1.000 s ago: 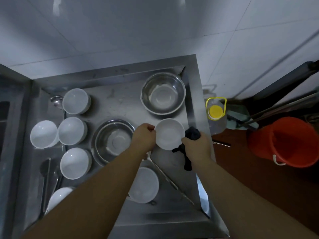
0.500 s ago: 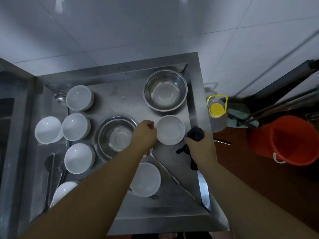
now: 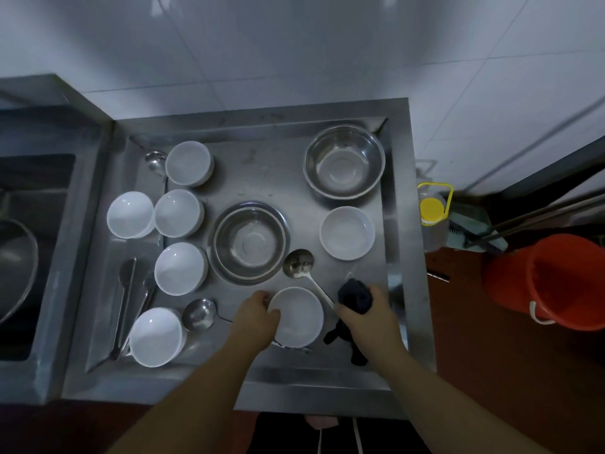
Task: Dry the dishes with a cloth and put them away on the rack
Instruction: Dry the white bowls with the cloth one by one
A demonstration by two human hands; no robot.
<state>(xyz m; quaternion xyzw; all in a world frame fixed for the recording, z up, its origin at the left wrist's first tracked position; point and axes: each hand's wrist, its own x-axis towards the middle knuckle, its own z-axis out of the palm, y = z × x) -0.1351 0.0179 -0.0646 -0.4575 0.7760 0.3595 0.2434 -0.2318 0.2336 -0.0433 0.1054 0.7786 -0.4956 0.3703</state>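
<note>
At six o'clock on the surface [image 3: 262, 165], left hand [image 3: 258, 317] grips bowl [image 3: 299, 317] rim to steady it; right hand [image 3: 370, 311] clenches cloth [image 3: 355, 298], ready to wipe.

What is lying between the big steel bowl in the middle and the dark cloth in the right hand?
In the head view, a metal ladle lies there, its handle running toward the dark cloth.

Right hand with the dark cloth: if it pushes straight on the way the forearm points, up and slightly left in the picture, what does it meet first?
Probably the ladle: its handle runs just ahead of the right hand and cloth. Farther on stands the white bowl. Heights are unclear from this top view.
</note>
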